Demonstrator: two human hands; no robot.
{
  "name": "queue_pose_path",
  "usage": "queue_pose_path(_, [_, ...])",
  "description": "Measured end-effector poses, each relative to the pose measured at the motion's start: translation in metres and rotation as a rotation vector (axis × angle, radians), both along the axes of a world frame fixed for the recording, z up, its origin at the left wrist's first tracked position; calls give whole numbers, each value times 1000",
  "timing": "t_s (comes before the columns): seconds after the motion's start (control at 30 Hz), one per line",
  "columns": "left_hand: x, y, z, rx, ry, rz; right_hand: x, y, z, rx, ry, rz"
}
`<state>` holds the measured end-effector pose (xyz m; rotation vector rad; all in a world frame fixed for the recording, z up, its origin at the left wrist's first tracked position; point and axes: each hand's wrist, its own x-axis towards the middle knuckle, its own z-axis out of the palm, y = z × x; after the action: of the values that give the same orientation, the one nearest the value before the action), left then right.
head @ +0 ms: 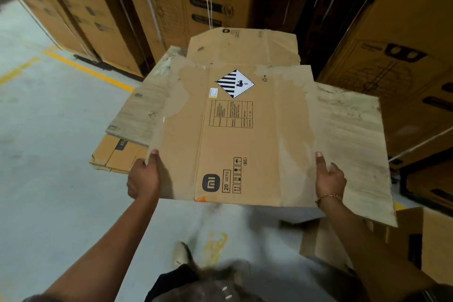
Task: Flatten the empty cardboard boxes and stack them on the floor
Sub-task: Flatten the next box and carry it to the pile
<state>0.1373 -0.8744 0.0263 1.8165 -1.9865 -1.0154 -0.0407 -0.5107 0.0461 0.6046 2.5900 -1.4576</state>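
I hold a flattened brown cardboard box [245,135] level in front of me, its flaps spread out and a striped diamond hazard label on top. My left hand [144,178] grips its near left edge, thumb on top. At the near right, my right hand [329,179] grips the box the same way, a gold bracelet on the wrist. Below it on the floor, at the left, lies a stack of flattened boxes [115,154], mostly hidden by the held box.
Tall stacks of large printed cartons [171,7] stand behind and to the right [404,76]. An unflattened cardboard box [367,247] sits on the floor at my lower right. The grey concrete floor [49,130] with yellow lines [85,68] spreads to the left. My shoe [181,252] shows below.
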Motion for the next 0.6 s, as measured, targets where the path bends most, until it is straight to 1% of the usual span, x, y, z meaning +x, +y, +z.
queue_pose_path(0.13, [34, -44, 15, -15, 70, 104, 7, -60, 16, 10, 75, 73])
queue_pose_path(0.27, [77, -108, 21, -29, 140, 176, 21, -139, 34, 8, 70, 207])
queue_pose_path(0.4, [121, -183, 30, -26, 197, 232, 47, -228, 38, -35, 89, 292])
queue_pose_path(0.6, [185, -307, 42, -33, 196, 279, 95, -363, 33, -46, 88, 358])
